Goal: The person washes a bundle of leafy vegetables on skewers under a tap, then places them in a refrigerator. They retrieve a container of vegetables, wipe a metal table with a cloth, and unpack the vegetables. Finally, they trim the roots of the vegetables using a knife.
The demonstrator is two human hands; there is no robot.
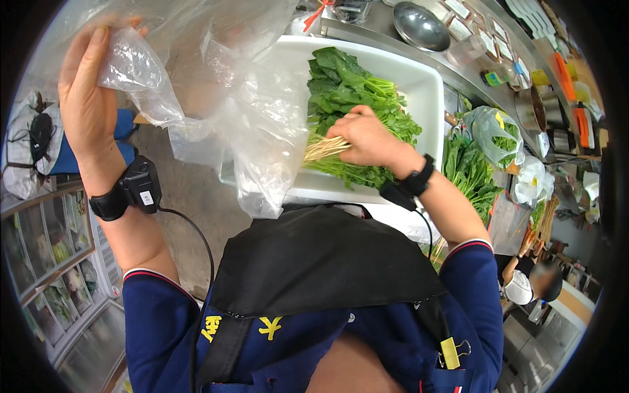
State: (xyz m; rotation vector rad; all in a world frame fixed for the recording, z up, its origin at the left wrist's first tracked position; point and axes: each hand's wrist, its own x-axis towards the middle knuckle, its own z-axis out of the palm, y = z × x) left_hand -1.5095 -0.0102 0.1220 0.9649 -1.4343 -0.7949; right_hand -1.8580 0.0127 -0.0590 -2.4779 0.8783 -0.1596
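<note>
Raised at the upper left, my left hand (91,93) grips the edge of a large clear plastic bag (265,108). The bag hangs across to the left part of a white plastic tub (433,118) and covers part of it. Over the tub, my right hand (368,137) is closed around a bundle of thin wooden skewers (327,147), whose far ends reach behind the plastic. Under and beyond that hand, dark green leafy vegetables (339,78) and finer-leaved herbs (403,127) lie in the tub.
More leafy greens (467,172) and a plastic bag of greens (496,135) lie right of the tub. A steel bowl (421,27) rests on the metal counter above. Another person (521,287) works at the far right. A glass-fronted vegetable cooler (44,240) stands at the left.
</note>
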